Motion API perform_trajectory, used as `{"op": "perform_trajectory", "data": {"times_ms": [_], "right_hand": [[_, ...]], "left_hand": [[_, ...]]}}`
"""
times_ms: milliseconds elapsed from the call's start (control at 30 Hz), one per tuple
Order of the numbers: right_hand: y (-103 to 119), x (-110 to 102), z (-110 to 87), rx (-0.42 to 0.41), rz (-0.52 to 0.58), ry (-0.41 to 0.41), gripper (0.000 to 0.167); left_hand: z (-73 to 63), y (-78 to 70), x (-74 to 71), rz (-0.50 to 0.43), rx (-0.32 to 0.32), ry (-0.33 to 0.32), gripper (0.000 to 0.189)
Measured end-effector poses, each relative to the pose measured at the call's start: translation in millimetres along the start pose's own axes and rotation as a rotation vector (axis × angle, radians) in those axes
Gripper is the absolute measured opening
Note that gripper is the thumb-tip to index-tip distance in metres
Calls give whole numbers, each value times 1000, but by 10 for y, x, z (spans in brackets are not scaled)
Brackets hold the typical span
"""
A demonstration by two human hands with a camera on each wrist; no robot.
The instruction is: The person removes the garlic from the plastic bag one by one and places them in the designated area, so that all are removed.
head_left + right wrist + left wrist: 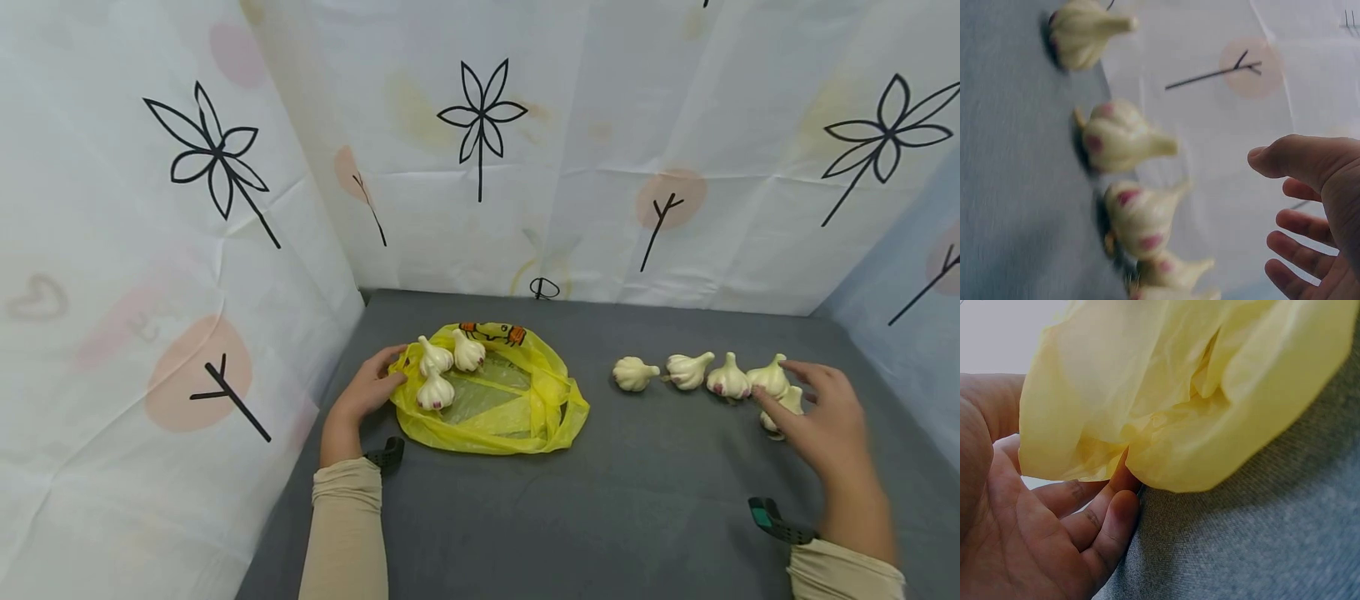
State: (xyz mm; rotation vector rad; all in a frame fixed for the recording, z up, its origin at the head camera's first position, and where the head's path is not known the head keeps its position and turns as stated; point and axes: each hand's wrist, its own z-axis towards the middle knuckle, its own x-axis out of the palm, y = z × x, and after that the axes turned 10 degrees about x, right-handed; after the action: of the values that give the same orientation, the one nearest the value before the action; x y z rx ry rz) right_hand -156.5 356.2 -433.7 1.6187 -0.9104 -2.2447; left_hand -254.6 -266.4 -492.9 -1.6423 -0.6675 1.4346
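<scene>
- A thin, crumpled yellow plastic bag lies on the left half of the table, its wide mouth facing up and its loose rim forming a rough ring; an orange and black print shows on the far edge.
- Inside the bag, against its left side, sit three cream-white garlic bulbs with short stems, close together: two farther back, one in front. The rest of the bag's floor shows through, greenish grey.
- The left hand is at the bag's left rim, pinching the yellow plastic between thumb and fingers; the fingertips are partly hidden by the folds.
- On the right side of the table, well apart from the bag, five more cream-white garlic bulbs with purple-red patches form a bent row, the rightmost ones crowded together.
- The right hand is spread, thumb and fingers apart, over the right end of this row, holding nothing. From the head view it partly covers the nearest bulb.
- Each wrist wears a black band, below which are beige sleeves.
- The table has a dark grey surface.
- Behind it hangs white fabric printed with black line flowers and peach circles.
</scene>
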Motion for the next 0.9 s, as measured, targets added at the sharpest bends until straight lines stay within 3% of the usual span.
{"op": "perform_trajectory", "data": {"times_ms": [167,367,533,700,900], "right_hand": [[296,74,15,-131,60,-1,53],[641,331,45,-307,159,-3,49],[881,637,24,-425,200,112,45],[1106,924,-15,-471,236,224,43],[1387,1146,-26,-498,243,279,44]], "left_hand": [[7,-9,8,19,15,-12,63],[2,-13,5,38,25,-18,62],[-7,4,17,43,9,-14,62],[2,29,28,21,6,-10,63],[0,25,24,26,19,-19,62]]}}
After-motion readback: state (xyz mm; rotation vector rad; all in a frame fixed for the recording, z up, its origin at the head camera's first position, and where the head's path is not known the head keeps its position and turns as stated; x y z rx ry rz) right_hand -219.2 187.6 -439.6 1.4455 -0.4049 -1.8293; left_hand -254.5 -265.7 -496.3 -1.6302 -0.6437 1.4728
